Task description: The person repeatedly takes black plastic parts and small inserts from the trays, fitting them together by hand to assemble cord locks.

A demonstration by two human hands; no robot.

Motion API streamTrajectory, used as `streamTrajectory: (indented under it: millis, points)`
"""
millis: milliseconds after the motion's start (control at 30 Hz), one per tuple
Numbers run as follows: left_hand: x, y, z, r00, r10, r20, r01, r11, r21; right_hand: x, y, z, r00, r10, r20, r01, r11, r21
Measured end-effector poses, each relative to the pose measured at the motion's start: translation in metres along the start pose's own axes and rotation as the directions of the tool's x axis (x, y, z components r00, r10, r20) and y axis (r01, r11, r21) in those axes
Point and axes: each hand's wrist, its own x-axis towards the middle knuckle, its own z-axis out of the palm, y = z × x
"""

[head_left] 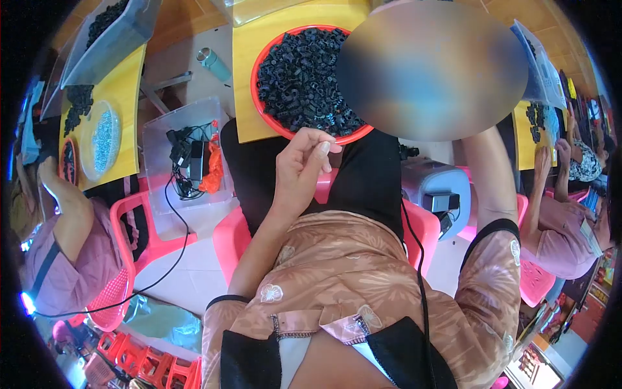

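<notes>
My left hand is closed in a pinch at the near rim of a round red basin. Thumb and forefinger press together; whatever they may hold is too small to make out. Many small black plastic parts fill the basin, with a few shiny bits among them near its lower right. From the right, my right forearm reaches up into a large blurred patch, which hides my right hand and part of the basin. The basin rests on a yellow table, its near edge over my lap.
On the left, a clear bin holds cables and something orange. A black cable runs past a pink chair. A green bottle stands on the floor. People sit at yellow tables on both sides. A grey-blue container is at right.
</notes>
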Motion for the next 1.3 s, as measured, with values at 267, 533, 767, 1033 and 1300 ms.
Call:
streamTrajectory:
  millis: [267,533,767,1033,1300]
  points:
    - [0.000,-0.003,-0.005,0.999,-0.017,-0.036,0.017,1.000,-0.010,-0.013,-0.003,0.094,0.926,-0.179,0.332,0.201,0.979,-0.033]
    - [0.004,-0.006,-0.014,0.997,-0.032,-0.076,0.032,0.999,0.002,-0.019,0.000,0.082,0.927,-0.144,0.346,0.179,0.981,-0.073]
    - [0.013,-0.008,-0.009,0.997,-0.043,-0.064,0.041,0.999,-0.031,-0.028,-0.003,0.065,0.943,-0.121,0.309,0.128,0.992,-0.003]
    - [0.011,-0.006,-0.014,0.992,-0.038,-0.122,0.035,0.999,-0.019,-0.034,-0.012,0.084,0.919,-0.097,0.382,0.110,0.994,-0.012]
    - [0.020,0.005,-0.003,0.980,-0.098,-0.174,0.040,0.949,-0.313,-0.054,-0.070,0.046,0.879,-0.170,0.446,0.067,0.969,0.239]
